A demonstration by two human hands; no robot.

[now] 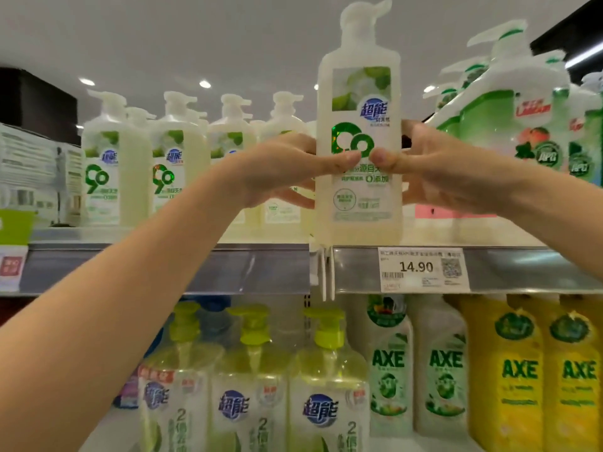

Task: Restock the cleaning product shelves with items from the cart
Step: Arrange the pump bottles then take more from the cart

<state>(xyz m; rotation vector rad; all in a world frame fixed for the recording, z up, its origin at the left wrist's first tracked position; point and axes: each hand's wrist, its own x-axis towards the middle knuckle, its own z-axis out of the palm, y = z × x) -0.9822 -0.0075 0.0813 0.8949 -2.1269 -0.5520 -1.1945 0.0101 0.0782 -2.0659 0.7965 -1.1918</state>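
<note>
A tall white pump bottle (pixel 359 119) with a green "99" label stands upright at the front edge of the top shelf (pixel 163 236). My left hand (pixel 280 168) grips its left side, thumb across the label. My right hand (pixel 437 168) grips the right side, thumb meeting the other thumb on the front. Several matching white pump bottles (pixel 107 164) line the same shelf to the left, behind my left arm. The cart is not in view.
White-and-green pump bottles (pixel 509 125) crowd the top shelf at right. A price tag reading 14.90 (pixel 424 269) hangs on the shelf rail. Below stand clear green-pump bottles (pixel 326 386), green AXE bottles (pixel 391 370) and yellow AXE bottles (pixel 522 380).
</note>
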